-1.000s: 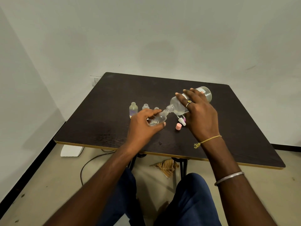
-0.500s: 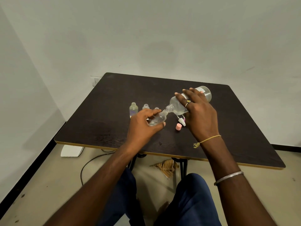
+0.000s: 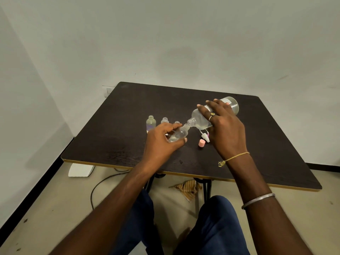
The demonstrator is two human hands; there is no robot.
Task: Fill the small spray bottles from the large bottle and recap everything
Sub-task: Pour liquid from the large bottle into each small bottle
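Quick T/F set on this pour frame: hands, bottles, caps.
1. The right hand grips the large bottle, which is tipped with its mouth toward the left. True.
2. The left hand holds the small bottle upright on the table. False: the small bottle is tilted, and its neck meets the large bottle's mouth.
3. A pink cap lies loose on the table near the right hand. True.
4. The leftmost bottle is capped. False: it stands with an open neck.
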